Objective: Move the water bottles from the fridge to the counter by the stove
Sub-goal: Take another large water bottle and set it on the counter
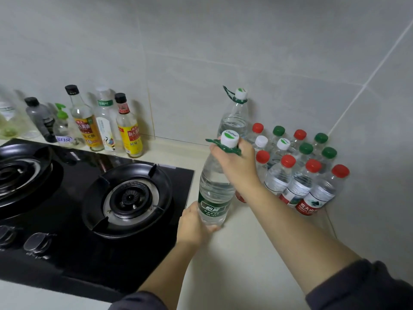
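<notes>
A large clear water bottle (214, 189) with a green label and white cap stands upright on the pale counter (241, 253), just right of the stove. My right hand (237, 166) grips its neck and green carry handle from the right. My left hand (194, 227) cups its base. Behind it, against the wall, stands a second large bottle (234, 115) with a green handle. To the right, in the corner, several small water bottles (299, 173) with red, green and white caps are packed together.
A black gas stove (93, 198) with two burners and front knobs fills the left. Several sauce and oil bottles (105, 124) line the tiled wall behind it. The wall corner closes off the right side.
</notes>
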Demonstrator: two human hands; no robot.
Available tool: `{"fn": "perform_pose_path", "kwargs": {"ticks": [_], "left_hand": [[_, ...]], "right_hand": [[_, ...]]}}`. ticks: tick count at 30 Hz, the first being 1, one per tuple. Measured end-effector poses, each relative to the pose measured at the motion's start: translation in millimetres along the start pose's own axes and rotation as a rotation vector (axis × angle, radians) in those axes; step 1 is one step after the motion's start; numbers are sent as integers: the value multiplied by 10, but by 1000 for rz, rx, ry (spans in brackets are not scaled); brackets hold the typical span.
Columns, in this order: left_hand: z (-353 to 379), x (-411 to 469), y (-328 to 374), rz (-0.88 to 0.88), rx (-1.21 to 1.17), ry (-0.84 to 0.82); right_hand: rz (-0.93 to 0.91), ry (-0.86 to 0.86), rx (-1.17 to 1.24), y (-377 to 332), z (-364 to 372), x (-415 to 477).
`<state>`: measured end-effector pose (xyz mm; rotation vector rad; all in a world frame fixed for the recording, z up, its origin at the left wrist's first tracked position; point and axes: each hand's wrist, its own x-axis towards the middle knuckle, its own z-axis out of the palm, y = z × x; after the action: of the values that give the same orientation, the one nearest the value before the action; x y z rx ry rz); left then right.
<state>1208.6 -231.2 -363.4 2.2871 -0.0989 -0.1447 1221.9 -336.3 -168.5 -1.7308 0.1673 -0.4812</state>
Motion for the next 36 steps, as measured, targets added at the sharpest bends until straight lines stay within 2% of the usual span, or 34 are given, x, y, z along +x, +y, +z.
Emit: {"fn": "perform_pose_path", "kwargs": {"ticks": [13,24,36], "left_hand": [[170,593,204,-19,13,5],[334,832,378,-33,4,71],[434,866,403,-13,59,-3]], "right_hand": [[4,44,-44,123,-28,625],[15,7,-73,186,-147,957],[10,-41,-76,248,-299,1023]]}}
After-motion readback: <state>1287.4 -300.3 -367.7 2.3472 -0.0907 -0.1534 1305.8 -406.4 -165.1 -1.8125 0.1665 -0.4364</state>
